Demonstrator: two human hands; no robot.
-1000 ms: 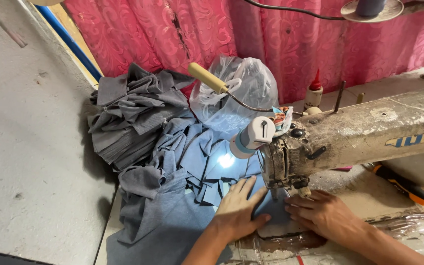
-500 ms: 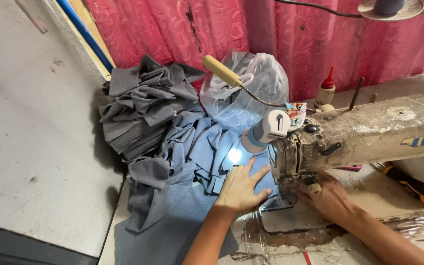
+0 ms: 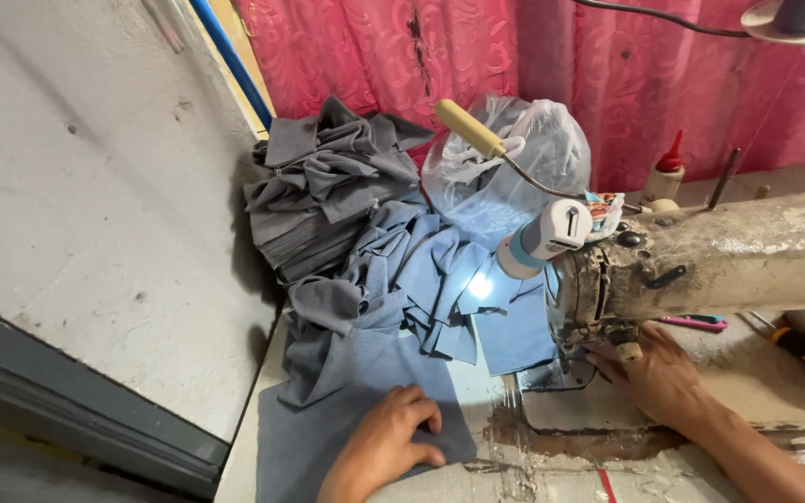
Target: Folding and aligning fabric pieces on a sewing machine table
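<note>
My left hand lies palm down on a flat piece of blue-grey cloth at the near left of the sewing table, fingers curled at its edge. My right hand rests on the machine bed just under the head of the worn sewing machine, fingertips by the presser foot and needle plate. It holds nothing that I can see. A small white lamp on the machine shines on the cloth.
More crumpled blue-grey cloth and a stack of folded grey pieces lie behind. A clear plastic bag, a red-capped bottle, pink snips, a grey wall at left, and a pink curtain behind.
My left hand has slid the cloth back toward me and to the left, away from the needle. The right hand stays by the presser foot. The camera has shifted left.
</note>
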